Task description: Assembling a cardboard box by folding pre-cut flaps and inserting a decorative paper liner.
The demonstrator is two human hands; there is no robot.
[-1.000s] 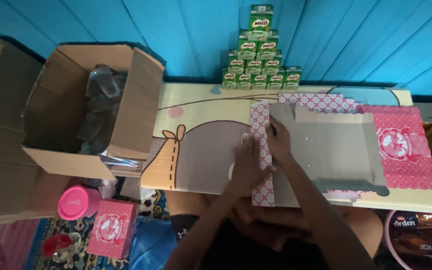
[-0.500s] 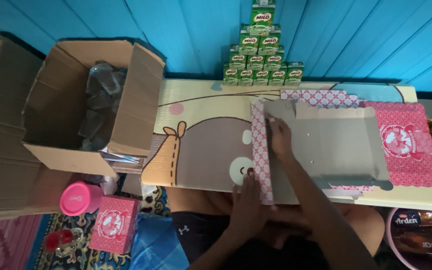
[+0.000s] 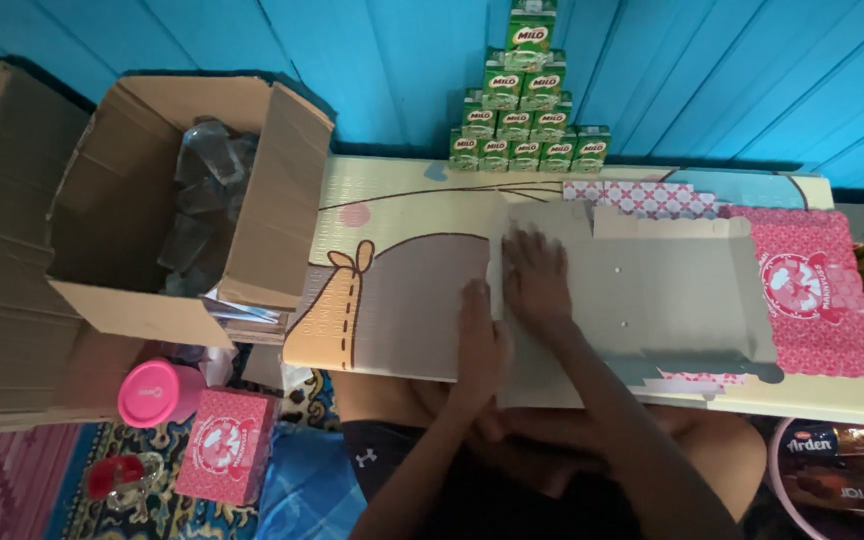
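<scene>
Both hands lie flat, fingers spread, neither grip closed on anything. Right hand (image 3: 537, 275) presses palm-down on the left end of the flattened grey cardboard sheet (image 3: 642, 295). Left hand (image 3: 480, 335) rests just beside it, at the sheet's left edge, fingers pointing away from the person.

Cardboard sheet: unfolded carton blank, plain grey side up, lying on the low bench (image 3: 402, 200). Pink patterned flap (image 3: 810, 290) sticks out at the sheet's right end, with a round emblem on it. A strip of the same pink pattern shows along the sheet's far edge.

Bench top beyond the sheet: pale yellow with a cartoon animal drawing, visible to the left of the sheet.

Behind the sheet, against the blue plank wall (image 3: 712, 80): small green drink cartons (image 3: 522, 110) stacked in a pyramid.

Well left of the sheet, off the bench: open brown cardboard box (image 3: 152, 200), crumpled clear plastic inside. Near the box's lower edge, on the floor: pink round lid (image 3: 152, 392) and small pink patterned box (image 3: 224, 445), already folded.

Right of the sheet, below the bench edge: dark snack packets (image 3: 842, 465), partly cut off by the frame.
</scene>
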